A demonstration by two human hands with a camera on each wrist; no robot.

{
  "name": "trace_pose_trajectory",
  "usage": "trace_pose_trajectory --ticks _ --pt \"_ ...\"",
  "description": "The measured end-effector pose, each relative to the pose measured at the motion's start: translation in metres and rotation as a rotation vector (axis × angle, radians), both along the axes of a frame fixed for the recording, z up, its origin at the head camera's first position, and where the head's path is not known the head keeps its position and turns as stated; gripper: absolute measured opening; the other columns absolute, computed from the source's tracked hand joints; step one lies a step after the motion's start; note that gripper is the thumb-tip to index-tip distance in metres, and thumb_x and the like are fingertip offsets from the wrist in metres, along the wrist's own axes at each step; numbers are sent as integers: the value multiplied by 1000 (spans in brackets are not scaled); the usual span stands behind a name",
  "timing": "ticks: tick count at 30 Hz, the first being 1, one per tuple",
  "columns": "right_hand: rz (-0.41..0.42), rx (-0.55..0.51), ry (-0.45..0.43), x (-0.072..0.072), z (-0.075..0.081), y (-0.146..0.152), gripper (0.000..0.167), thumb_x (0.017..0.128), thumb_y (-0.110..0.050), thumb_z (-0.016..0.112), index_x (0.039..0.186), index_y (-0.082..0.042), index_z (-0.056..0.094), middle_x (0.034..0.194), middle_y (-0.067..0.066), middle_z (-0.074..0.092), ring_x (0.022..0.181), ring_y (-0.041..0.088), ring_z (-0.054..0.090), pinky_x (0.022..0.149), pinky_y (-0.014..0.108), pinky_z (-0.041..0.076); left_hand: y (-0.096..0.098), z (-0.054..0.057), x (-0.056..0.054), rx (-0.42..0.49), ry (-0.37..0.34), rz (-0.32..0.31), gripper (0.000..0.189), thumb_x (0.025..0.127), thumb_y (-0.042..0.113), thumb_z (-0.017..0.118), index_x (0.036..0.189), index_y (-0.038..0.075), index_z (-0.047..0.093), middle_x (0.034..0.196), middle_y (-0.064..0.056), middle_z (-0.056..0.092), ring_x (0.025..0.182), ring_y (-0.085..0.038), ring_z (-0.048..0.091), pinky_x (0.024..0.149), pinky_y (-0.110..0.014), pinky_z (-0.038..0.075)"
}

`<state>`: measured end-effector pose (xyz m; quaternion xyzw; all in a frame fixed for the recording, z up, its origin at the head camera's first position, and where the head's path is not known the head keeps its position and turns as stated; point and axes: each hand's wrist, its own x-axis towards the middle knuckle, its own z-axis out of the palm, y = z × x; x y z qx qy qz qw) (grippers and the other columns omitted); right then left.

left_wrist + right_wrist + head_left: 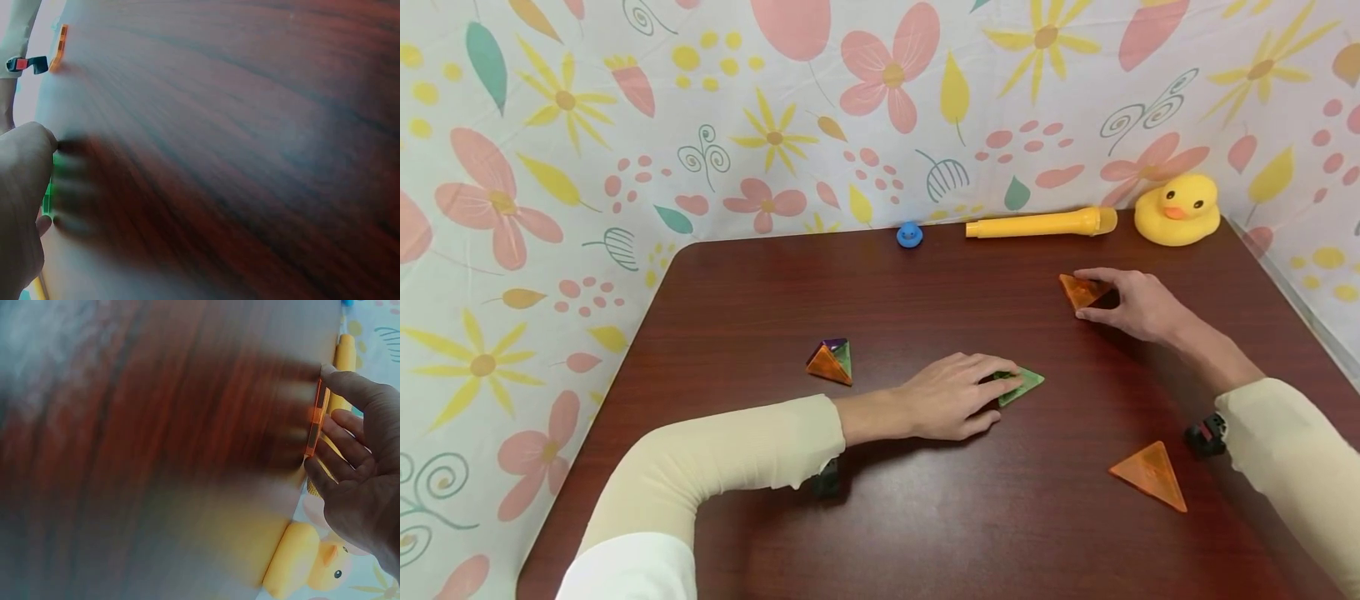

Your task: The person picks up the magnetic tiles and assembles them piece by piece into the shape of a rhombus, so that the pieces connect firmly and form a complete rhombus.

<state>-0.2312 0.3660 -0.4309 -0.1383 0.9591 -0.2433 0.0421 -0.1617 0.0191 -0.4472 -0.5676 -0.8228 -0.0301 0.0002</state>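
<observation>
In the head view my left hand (951, 398) lies palm down, its fairly straight fingers resting over part of a translucent green triangular tile (1024, 386) that is flat on the table. The thumb stays apart from that tile. Farther right, my right hand (1138, 304) pinches an orange triangular tile (1081, 292) between thumb and forefinger. The right wrist view shows this orange tile (317, 419) edge-on at the tabletop, between the fingertips. Another orange triangular tile (1152, 477) lies nearer, below the right forearm. Joined orange, green and purple triangular tiles (831, 363) stand left of my left hand.
Along the back edge of the dark wooden table (760, 292) are a small blue duck (909, 235), a yellow toy microphone (1037, 224) and a yellow rubber duck (1177, 212). A flower-patterned cloth (820, 158) hangs behind and beside the table.
</observation>
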Motion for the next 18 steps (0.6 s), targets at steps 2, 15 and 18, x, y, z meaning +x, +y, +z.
trace_pose_trajectory --ticks 2,15,18 --pt "-3 -4 -2 0 0 -1 66 94 -16 84 149 5 54 138 37 58 117 46 56 102 67 45 -2 0 0 1 3 4 60 109 40 56 163 16 45 163 -1 41 146 -16 44 107 -31 45" --pt "-64 -117 -35 1 -2 -1 65 93 -16 86 148 2 57 146 32 55 127 44 53 106 62 41 -8 -7 -1 55 51 -19 56 110 37 52 161 13 48 161 -3 44 142 -18 47 107 -32 46" --pt "-80 -143 -38 0 -4 -1 63 93 -15 86 147 1 58 147 30 56 128 43 55 104 47 46 -9 -8 -1 64 54 -23 56 110 36 53 160 12 48 161 -3 44 142 -18 47 108 -33 46"
